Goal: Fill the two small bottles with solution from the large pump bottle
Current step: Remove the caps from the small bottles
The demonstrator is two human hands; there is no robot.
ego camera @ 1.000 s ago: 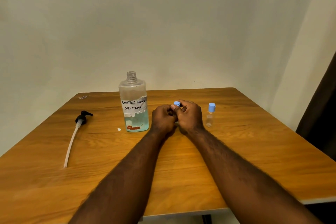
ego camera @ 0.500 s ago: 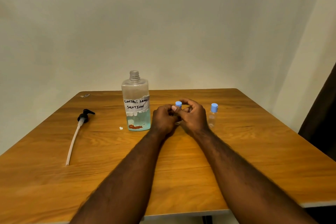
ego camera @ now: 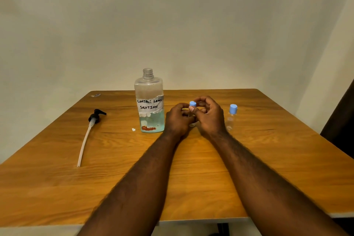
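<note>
Gripping the first small bottle (ego camera: 192, 124) round its body with the left hand (ego camera: 178, 119), fingers curled. Pinching its blue cap (ego camera: 192, 104) with the right hand (ego camera: 208, 117), thumb in front and fingers arched behind. Probably unscrewing; impossible to tell whether loosened yet. Holding it upright, low over the tabletop (ego camera: 191, 168), perhaps resting on it. Just left of the left hand: the large bottle (ego camera: 149, 101), upright, open-necked, roughly a third full of pale blue solution. Near the right hand, on the far side: the second small bottle (ego camera: 231, 119), capped, clear, seemingly empty. Well apart to the left: the pump head (ego camera: 96, 116) with its tube, lying flat.

Likely light, thin-walled and smooth, so easily tipped or squashed once uncapped. Best held low round the body, firm but without squeezing. For pouring, take the large bottle by its flat sides near the label, and expect more weight and sloshing.
</note>
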